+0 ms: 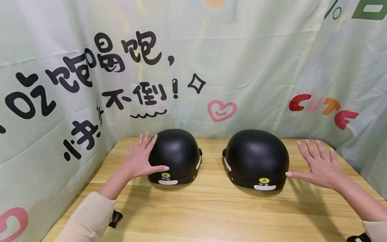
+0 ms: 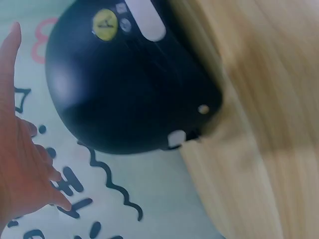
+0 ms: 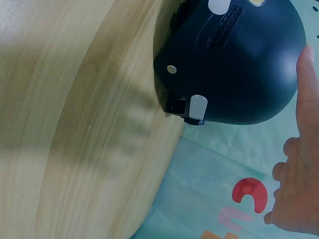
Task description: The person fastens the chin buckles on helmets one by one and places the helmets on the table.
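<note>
Two matte black helmets stand side by side on the wooden table, domes up. The left helmet carries a yellow "A" sticker and a white strip low on its near side. My left hand is beside it with fingers spread, the thumb overlapping its dome in the head view. On the right helmet there is a matching sticker and strip. My right hand hovers to its right, fingers spread, thumb tip right at its edge. Neither hand grips anything. Both wrist views show a helmet close by, the left helmet and the right helmet.
The wooden table extends toward me under both helmets. Behind and to the sides hangs a pale printed cloth with black characters, a pink heart and the word "CUTE". Black straps show by both wrists.
</note>
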`<state>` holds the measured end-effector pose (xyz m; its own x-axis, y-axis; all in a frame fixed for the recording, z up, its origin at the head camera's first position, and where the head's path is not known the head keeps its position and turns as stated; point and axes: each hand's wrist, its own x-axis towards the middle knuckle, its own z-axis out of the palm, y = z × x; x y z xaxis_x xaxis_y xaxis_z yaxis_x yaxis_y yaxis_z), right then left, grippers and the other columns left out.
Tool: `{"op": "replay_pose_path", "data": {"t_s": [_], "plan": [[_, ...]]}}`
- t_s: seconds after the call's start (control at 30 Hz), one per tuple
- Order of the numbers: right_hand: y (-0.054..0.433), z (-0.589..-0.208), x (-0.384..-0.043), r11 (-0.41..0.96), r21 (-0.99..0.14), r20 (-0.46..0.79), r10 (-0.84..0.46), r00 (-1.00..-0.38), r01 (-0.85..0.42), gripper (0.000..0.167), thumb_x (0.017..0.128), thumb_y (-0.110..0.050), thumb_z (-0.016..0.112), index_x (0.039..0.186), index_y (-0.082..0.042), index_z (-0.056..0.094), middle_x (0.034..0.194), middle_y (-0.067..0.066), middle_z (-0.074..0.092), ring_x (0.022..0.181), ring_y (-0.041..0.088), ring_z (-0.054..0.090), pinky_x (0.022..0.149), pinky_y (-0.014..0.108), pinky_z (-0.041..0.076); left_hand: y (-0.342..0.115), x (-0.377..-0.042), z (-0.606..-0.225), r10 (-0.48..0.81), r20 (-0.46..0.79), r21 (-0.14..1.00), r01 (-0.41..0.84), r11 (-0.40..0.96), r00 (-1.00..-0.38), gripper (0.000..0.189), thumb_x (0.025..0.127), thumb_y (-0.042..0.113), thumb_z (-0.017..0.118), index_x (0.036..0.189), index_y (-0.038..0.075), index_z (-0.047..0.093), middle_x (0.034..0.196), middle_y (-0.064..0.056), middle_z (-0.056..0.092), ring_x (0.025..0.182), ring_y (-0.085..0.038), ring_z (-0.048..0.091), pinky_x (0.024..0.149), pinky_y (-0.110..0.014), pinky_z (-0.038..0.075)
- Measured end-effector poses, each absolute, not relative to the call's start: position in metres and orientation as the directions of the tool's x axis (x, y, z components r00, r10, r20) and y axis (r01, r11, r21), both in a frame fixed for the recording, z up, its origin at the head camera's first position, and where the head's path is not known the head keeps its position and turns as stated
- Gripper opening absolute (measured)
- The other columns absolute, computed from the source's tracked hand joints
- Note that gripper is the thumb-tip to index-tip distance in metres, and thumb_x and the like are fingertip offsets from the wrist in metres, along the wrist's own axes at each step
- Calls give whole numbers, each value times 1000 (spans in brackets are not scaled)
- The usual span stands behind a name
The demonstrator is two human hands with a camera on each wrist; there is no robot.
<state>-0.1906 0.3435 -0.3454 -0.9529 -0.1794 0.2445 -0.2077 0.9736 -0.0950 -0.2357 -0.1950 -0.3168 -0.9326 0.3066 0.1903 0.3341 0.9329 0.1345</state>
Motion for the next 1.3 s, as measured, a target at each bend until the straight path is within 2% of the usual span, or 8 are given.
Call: {"op": "replay_pose_path", "data": {"t_s": [0.17,0.53,0.7,0.8,1.0,1.2,1.3], "plan": [[343,-343,-190,972,-96,258,-183,-948,-214,114,73,-62,64,149,-10,-2,149,32,8,138,45,-16,104,68,-12,-181,-234,-312,346,206,120,375,919,-915,116,64,76,60,151,17,10,155,-20,-2,142,-42,1,107,-69,2],[343,-342,-188,965,-90,292,-210,-933,-245,116,71,-60,67,150,-11,-2,150,29,13,140,45,-7,107,65,-11,-155,-234,-304,390,202,139,420,897,-898,113,66,75,60,151,20,9,156,-17,-4,143,-40,-2,110,-65,3],[342,-338,-190,964,-96,271,-216,-938,-249,117,71,-59,68,150,-9,-2,149,29,16,138,48,2,102,71,5,-141,-234,-299,420,193,151,450,880,-887,112,66,75,59,151,20,9,156,-16,-4,143,-38,-2,112,-62,5],[340,-333,-191,960,-134,241,-211,-947,-248,116,72,-57,69,149,-4,0,148,31,15,137,50,3,97,72,12,-130,-233,-296,438,200,153,469,870,-877,112,67,74,59,151,20,9,156,-14,-3,144,-37,-1,113,-60,7],[337,-329,-191,930,-236,213,-232,-949,-280,113,74,-50,71,148,-2,1,148,34,13,135,55,3,100,72,8,-104,-231,-293,446,215,212,487,847,-869,110,69,72,60,151,21,8,156,-13,-3,144,-36,1,114,-57,8],[331,-332,-191,912,-282,217,-242,-946,-298,114,72,-47,74,147,4,5,145,36,18,130,57,13,95,73,16,-75,-228,-300,475,228,283,525,803,-850,108,71,68,62,151,19,9,157,-12,-2,144,-35,3,116,-51,9],[329,-337,-191,895,-329,224,-237,-946,-302,114,72,-43,76,146,7,5,145,37,15,128,59,13,95,73,16,-63,-226,-308,499,225,289,547,786,-837,108,71,68,63,151,17,11,157,-12,1,143,-35,6,116,-49,11]]}}
